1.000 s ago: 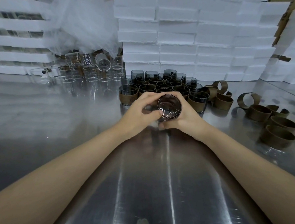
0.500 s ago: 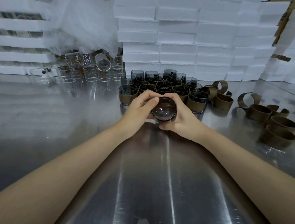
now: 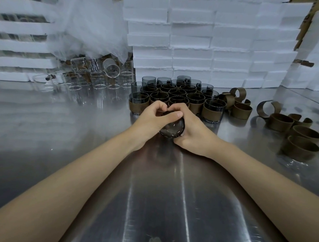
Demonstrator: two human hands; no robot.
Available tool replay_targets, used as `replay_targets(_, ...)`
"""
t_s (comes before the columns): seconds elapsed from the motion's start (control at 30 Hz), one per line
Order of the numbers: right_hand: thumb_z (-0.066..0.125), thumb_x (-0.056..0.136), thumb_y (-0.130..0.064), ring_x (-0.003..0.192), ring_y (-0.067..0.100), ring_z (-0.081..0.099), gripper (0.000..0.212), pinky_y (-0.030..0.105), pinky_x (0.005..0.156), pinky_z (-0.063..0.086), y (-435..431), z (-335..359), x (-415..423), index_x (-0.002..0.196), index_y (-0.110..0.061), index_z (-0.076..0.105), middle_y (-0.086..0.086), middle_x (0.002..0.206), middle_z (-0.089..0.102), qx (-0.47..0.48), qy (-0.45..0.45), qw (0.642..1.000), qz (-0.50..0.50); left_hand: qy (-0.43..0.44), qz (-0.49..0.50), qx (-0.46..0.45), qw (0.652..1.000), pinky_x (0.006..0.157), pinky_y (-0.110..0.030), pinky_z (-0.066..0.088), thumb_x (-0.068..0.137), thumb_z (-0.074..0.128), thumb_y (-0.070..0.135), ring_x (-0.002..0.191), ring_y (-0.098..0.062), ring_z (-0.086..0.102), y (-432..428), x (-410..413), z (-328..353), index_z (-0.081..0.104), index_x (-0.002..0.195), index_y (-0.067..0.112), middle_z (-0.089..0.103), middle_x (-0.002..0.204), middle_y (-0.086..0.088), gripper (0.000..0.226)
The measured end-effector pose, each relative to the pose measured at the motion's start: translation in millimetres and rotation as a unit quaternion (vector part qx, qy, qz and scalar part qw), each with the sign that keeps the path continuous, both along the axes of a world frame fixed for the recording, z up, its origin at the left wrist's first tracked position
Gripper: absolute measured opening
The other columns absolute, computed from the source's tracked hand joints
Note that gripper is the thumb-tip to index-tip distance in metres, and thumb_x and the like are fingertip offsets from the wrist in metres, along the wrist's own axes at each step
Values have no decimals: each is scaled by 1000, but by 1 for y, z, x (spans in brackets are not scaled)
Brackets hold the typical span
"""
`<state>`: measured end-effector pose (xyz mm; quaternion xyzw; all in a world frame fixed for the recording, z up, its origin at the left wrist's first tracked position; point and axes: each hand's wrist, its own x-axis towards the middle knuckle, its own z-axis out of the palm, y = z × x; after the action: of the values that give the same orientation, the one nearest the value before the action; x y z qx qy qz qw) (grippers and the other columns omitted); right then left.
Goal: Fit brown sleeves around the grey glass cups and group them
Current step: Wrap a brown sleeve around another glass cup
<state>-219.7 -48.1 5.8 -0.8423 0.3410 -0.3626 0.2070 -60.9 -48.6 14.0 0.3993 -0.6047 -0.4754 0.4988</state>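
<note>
Both hands wrap one grey glass cup (image 3: 173,128) at the table's centre, its round base turned toward me. My left hand (image 3: 151,120) grips it from the left with the thumb lying across the top. My right hand (image 3: 193,129) curls round its right side. Any sleeve on this cup is hidden by my fingers. Just behind stands a tight cluster of grey cups with brown sleeves (image 3: 176,97). Loose brown sleeves (image 3: 241,110) lie to the right, with more sleeves (image 3: 300,139) farther right.
Clear glass cups (image 3: 94,79) stand at the back left under crumpled plastic wrap (image 3: 89,26). White foam blocks (image 3: 213,41) are stacked along the back. The steel table (image 3: 160,203) stretches toward me between my forearms.
The cup has tipped so its base faces me more squarely and sits lower. My left thumb has slid across the cup's top, and both hands have closed tighter round it.
</note>
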Motion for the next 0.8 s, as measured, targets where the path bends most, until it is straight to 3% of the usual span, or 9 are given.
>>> replay_targets(0.1, 61, 70, -4, 96, -5, 52, 60, 9, 74, 41, 1, 0, 0, 118, -30, 37, -21, 105, 48, 4, 5, 1000, -5, -6, 0, -4, 1000, 80, -36, 48, 50, 82, 49, 77, -15, 59, 1, -1, -1, 46, 76, 23, 60, 80, 2, 52)
replay_targets(0.2, 64, 72, 1, 96, -9, 52, 59, 6, 74, 40, 0, 0, 1, 116, -29, 38, -20, 104, 49, 3, -1, 1000, -14, -42, 5, -14, 999, 76, -28, 50, 50, 83, 49, 76, -9, 58, 3, -2, -2, 44, 81, 23, 58, 84, 5, 56)
replay_targets(0.3, 66, 73, 5, 90, -12, 53, 59, 3, 70, 38, 0, 0, 1, 114, -26, 37, -17, 101, 51, 7, -13, 999, -29, -91, 4, -37, 995, 74, -19, 48, 58, 83, 40, 79, 0, 57, 6, -2, -2, 42, 88, 26, 56, 91, 9, 52)
replay_targets(0.43, 69, 70, 5, 88, -4, 57, 61, 7, 71, 43, -1, 0, 0, 114, -26, 38, -15, 98, 56, 44, -45, 997, -51, -92, -13, -60, 994, 73, -10, 46, 69, 86, 18, 80, 11, 57, 8, -4, -3, 42, 98, 29, 53, 102, 9, 54)
replay_targets(0.5, 70, 68, 5, 84, -2, 58, 63, 9, 69, 44, -2, 1, -1, 114, -26, 40, -15, 95, 57, 65, -55, 994, -68, -82, -25, -59, 995, 77, -9, 46, 70, 86, 11, 86, 9, 58, 8, -4, -5, 44, 104, 29, 54, 108, 7, 57)
replay_targets(0.57, 68, 63, 10, 78, 4, 58, 65, 15, 63, 46, -2, 3, -2, 113, -23, 43, -11, 91, 60, 105, -79, 988, -81, -56, -42, -38, 997, 85, -18, 50, 70, 83, 10, 100, -1, 60, 8, -2, -5, 48, 110, 28, 57, 115, 4, 57)
replay_targets(0.7, 61, 42, 8, 82, 18, 58, 71, 29, 60, 47, -2, 9, -4, 110, -9, 52, 8, 92, 61, 220, -200, 954, -32, -3, -77, -18, 997, 90, -34, 53, 91, 61, 3, 109, -16, 60, 7, 1, -3, 56, 124, 24, 61, 120, 2, 39)
replay_targets(0.8, 53, 48, 11, 84, 23, 59, 63, 27, 58, 47, -2, 11, -4, 109, -6, 55, 14, 93, 60, 329, -312, 889, 57, -11, -52, -27, 998, 92, -29, 46, 98, 51, 11, 110, -13, 58, 8, 0, -1, 55, 131, 26, 61, 125, 1, 36)
